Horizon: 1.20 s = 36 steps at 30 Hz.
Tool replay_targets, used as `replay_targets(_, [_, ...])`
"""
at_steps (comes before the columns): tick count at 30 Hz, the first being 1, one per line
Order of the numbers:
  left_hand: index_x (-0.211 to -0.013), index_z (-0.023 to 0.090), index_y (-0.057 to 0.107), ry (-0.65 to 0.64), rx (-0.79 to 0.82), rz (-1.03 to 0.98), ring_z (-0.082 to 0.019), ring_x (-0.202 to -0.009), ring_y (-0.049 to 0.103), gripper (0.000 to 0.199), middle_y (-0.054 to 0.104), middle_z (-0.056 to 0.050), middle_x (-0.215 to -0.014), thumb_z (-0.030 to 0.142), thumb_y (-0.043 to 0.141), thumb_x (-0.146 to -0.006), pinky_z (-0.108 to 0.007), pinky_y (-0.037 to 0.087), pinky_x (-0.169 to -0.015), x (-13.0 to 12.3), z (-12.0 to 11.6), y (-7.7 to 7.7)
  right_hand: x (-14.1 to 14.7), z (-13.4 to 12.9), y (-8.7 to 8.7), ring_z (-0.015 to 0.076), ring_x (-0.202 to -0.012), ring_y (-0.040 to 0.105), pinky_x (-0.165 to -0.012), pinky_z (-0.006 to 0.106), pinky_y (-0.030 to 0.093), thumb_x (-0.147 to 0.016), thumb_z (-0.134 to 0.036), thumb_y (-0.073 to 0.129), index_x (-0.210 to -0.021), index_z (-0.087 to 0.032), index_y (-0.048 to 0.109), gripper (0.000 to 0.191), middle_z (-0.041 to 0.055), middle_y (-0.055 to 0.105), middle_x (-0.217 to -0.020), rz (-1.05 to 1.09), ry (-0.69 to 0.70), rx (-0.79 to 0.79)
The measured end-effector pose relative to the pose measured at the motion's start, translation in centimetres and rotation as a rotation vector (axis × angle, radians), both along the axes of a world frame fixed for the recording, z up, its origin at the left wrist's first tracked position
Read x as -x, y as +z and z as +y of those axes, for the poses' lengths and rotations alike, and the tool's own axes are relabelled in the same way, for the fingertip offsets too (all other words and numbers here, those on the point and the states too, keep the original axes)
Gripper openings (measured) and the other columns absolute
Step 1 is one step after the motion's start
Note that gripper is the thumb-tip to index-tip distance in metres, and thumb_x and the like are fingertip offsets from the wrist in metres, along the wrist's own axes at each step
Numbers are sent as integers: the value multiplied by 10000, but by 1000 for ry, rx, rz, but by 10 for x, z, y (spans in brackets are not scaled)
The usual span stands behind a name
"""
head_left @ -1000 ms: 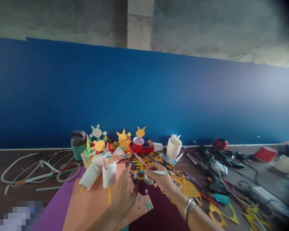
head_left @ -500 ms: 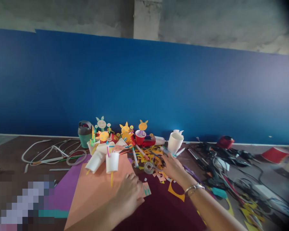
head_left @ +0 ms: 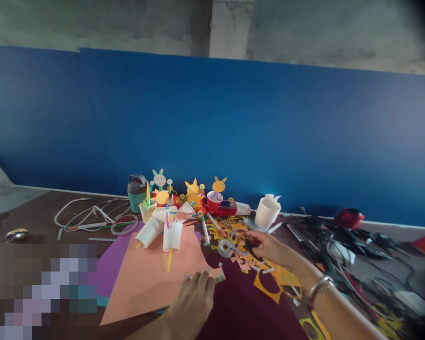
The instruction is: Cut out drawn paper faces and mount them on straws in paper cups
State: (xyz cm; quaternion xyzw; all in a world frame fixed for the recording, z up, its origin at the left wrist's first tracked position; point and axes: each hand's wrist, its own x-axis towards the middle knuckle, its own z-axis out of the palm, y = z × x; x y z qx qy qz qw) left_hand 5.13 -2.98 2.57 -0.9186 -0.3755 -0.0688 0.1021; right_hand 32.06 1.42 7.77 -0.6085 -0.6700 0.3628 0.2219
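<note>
My left hand point(head_left: 194, 300) is closed at the near right edge of a peach paper sheet point(head_left: 145, 278), fingers together on top and thumb hidden. Green drawings point(head_left: 218, 276) show on the paper just beyond those fingertips. Farther right, my right hand point(head_left: 264, 244) wears a bracelet at the wrist. Its fingers are curled round a small dark tool point(head_left: 251, 243) that looks like scissors, partly hidden by the hand. A clear tape roll point(head_left: 225, 248) lies to its left, among yellow paper scraps point(head_left: 230, 227). White paper cups point(head_left: 172, 236) rest on the peach sheet.
Paper animal figures point(head_left: 193, 189) and a red cup point(head_left: 214, 202) stand at the back by the blue partition point(head_left: 212, 118). A white cup point(head_left: 267, 212) stands behind my right hand. Black cables point(head_left: 361, 250) crowd the right; white cables point(head_left: 99, 215) lie left. Purple paper point(head_left: 109, 269) lies under the peach sheet.
The view has shifted left. My right hand has drawn back slightly, and the dark tool shows in its fingers. My left hand has moved nearer, and the peach sheet's near edge has come into view.
</note>
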Motion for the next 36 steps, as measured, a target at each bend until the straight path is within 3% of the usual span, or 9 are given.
replay_targets(2, [-1016,189,575,-16,-57,-54,-197,-799,600,199,617,-43,-949,136,526,-830,-304,449,-640,7,-3,-2,3,-4,4,150,-741,630,-615,230,487,-735,-273,639,-1135,-180,595,413,55,663,-946,142,132,213])
replay_targets(5, [-1000,193,572,-116,-180,-193,-173,-726,595,200,615,-14,-897,132,535,-814,-297,417,-595,15,-3,-7,5,-1,1,77,-571,599,-474,155,429,-692,-344,717,-1031,-175,639,387,29,658,-901,188,280,479])
replay_targets(9, [-935,188,592,-202,-328,-375,-141,-626,553,133,600,11,-774,140,531,-827,-299,369,-588,19,1,-13,6,15,-11,49,-437,545,-384,125,374,-709,-361,703,-976,-139,663,349,-19,629,-666,176,433,670])
replay_targets(13, [-918,176,606,-263,-424,-466,-138,-584,533,128,590,13,-686,144,522,-827,-304,338,-583,20,3,-15,17,32,-19,45,-427,547,-381,113,379,-708,-321,702,-959,-137,675,312,-32,636,-622,223,513,717])
replay_targets(20, [-880,154,601,-302,-432,-484,-122,-488,501,111,556,39,-579,113,571,-782,-301,304,-509,20,7,-12,39,49,-21,59,-406,550,-355,116,354,-661,-348,747,-889,-132,654,328,-36,636,-567,305,531,808])
replay_targets(30, [-870,148,605,-305,-453,-502,-128,-471,525,117,561,33,-564,105,510,-817,-301,341,-494,19,7,-13,40,52,-27,50,-401,529,-361,117,356,-663,-372,738,-869,-128,629,337,-33,632,-585,361,529,855])
replay_targets(36, [-888,143,599,-306,-462,-512,-123,-472,526,126,559,33,-563,104,497,-828,-297,354,-492,20,9,-9,38,56,-29,51,-366,501,-332,122,360,-657,-336,745,-906,-108,645,351,-45,616,-538,278,486,820])
